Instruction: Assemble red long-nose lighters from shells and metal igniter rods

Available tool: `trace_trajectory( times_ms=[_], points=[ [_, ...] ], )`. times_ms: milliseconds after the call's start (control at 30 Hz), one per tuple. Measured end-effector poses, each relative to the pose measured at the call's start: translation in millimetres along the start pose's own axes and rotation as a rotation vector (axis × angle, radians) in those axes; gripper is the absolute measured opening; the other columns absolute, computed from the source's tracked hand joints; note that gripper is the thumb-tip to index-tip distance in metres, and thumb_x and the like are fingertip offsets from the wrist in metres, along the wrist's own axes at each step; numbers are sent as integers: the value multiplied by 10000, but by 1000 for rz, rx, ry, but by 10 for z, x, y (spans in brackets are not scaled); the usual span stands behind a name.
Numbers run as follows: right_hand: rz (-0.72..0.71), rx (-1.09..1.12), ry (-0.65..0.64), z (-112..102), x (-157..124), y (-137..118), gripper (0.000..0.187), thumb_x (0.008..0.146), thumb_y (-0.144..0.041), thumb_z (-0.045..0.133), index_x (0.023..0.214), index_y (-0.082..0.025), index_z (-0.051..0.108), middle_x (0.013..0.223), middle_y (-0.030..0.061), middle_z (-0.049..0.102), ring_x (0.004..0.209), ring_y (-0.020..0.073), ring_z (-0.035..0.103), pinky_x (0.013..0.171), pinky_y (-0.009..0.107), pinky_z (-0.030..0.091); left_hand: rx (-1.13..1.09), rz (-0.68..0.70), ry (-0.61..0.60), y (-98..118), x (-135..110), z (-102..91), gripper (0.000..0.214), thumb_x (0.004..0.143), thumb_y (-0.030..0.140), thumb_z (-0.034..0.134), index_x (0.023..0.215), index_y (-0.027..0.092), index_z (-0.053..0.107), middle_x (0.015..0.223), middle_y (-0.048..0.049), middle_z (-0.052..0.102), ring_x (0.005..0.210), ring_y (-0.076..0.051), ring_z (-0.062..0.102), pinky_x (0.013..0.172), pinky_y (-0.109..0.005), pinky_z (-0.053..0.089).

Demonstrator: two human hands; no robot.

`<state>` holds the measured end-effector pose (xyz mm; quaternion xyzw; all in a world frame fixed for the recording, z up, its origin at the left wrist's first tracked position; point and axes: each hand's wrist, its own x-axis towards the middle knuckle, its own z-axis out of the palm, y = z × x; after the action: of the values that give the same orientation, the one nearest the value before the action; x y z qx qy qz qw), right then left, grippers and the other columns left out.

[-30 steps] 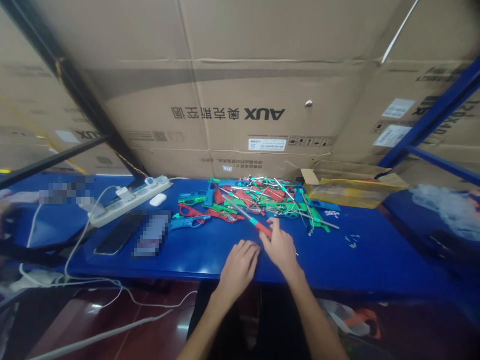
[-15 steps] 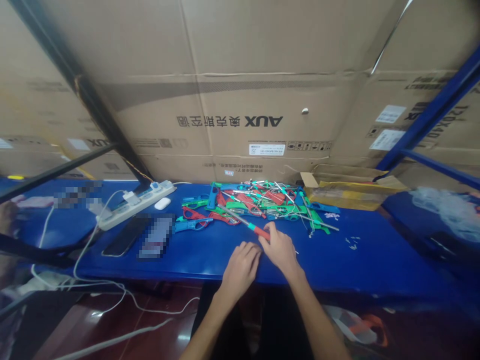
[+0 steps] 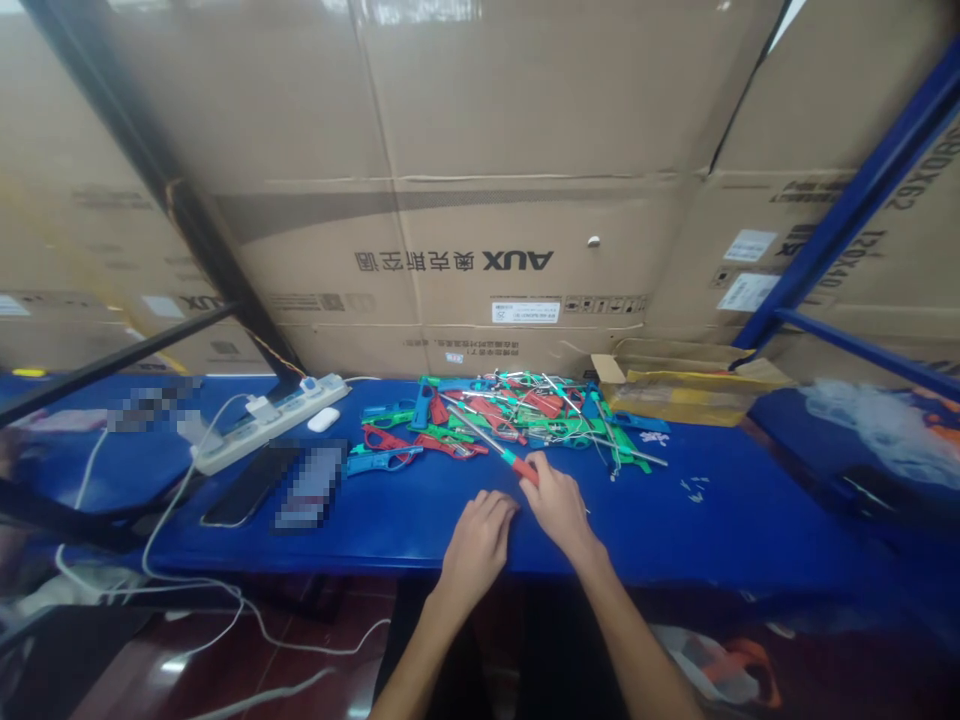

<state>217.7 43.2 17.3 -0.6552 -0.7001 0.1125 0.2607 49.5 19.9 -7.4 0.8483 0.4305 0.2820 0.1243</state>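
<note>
My right hand (image 3: 559, 505) is closed around the red handle of a long-nosed lighter (image 3: 523, 466). Its green collar and thin metal tube point up and left toward the pile. Beside it, near the table's front edge, my left hand (image 3: 478, 538) is closed with curled fingers; whatever may be in them is hidden. A heap of red, green and blue lighter parts (image 3: 540, 405) with metal tubes and thin wires lies beyond both hands. At the heap's near left side rests a blue lighter handle (image 3: 382, 461).
A white power strip (image 3: 274, 425), a white case (image 3: 323, 419), a dark phone (image 3: 247, 487) and a blurred-out phone (image 3: 311, 487) lie at left. At right are an open cardboard box (image 3: 686, 390), small white pieces (image 3: 694, 488) and a blue metal post (image 3: 847, 215). Large cartons (image 3: 450, 220) stand behind.
The camera view has shifted slightly, so the scene sits a little lower. My right hand still holds the lighter, and both hands stay nearly in place.
</note>
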Motion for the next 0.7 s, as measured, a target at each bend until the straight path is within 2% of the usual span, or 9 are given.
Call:
trace_trajectory(
  times_ms=[167, 267, 367, 467, 533, 567, 633, 700],
  points=[
    [13, 110, 21, -123, 3, 73, 225, 1014, -360, 415, 1068, -231, 590, 850, 25, 752, 794, 223, 725, 678, 268, 417, -22, -7, 15, 1, 7, -21, 267, 1074, 191, 380, 1051, 218, 644, 1078, -42, 702, 980, -210, 609, 912, -386, 478],
    [57, 152, 59, -422, 121, 264, 366, 1052, -444, 300, 1076, -206, 577, 736, 22, 700, 667, 212, 688, 629, 274, 439, -100, -39, 18, 7, 7, -58, 272, 1081, 205, 381, 1047, 225, 650, 1073, -27, 713, 975, -200, 613, 932, -383, 470],
    [106, 124, 132, -994, 374, 584, 429, 1064, -478, 264, 1149, -173, 553, 706, 36, 668, 601, 219, 641, 589, 289, 424, -140, -46, 7, 8, 5, -77, 268, 1081, 206, 387, 1052, 231, 652, 1071, -24, 721, 972, -199, 621, 936, -385, 467],
    [143, -283, 250, -1762, 753, 957, 389, 1040, -503, 439, 1157, -167, 597, 819, 105, 704, 695, 238, 641, 610, 298, 362, -142, -34, -15, 9, 2, -74, 269, 1081, 210, 384, 1058, 229, 652, 1073, -34, 721, 974, -207, 619, 912, -385, 470],
    [124, -544, 193, -2250, 1037, 1198, 424, 1002, -536, 538, 1127, -148, 659, 938, 167, 723, 787, 234, 638, 631, 312, 311, -141, -31, -24, 10, -2, -67, 267, 1082, 214, 383, 1062, 229, 648, 1074, -36, 719, 971, -212, 616, 894, -385, 473],
    [89, -605, 110, -2452, 1175, 1312, 444, 990, -540, 551, 1128, -142, 691, 1002, 185, 726, 819, 211, 632, 644, 319, 293, -138, -32, -26, 10, -4, -62, 266, 1081, 213, 382, 1065, 229, 647, 1076, -37, 718, 972, -214, 616, 891, -387, 474],
    [117, -616, 84, -2737, 1417, 1522, 514, 1008, -514, 476, 982, -82, 754, 928, 214, 729, 758, 166, 608, 645, 346, 260, -132, -34, -24, 9, -9, -52, 270, 1080, 209, 379, 1068, 229, 648, 1080, -43, 718, 975, -217, 619, 890, -389, 478],
    [157, -571, 70, -2858, 1596, 1699, 609, 1033, -466, 403, 706, -82, 745, 773, 196, 714, 636, 119, 559, 621, 354, 246, -122, -41, -16, 7, -12, -42, 279, 1078, 204, 375, 1071, 227, 653, 1083, -49, 718, 975, -216, 627, 880, -385, 486]
  ],
)
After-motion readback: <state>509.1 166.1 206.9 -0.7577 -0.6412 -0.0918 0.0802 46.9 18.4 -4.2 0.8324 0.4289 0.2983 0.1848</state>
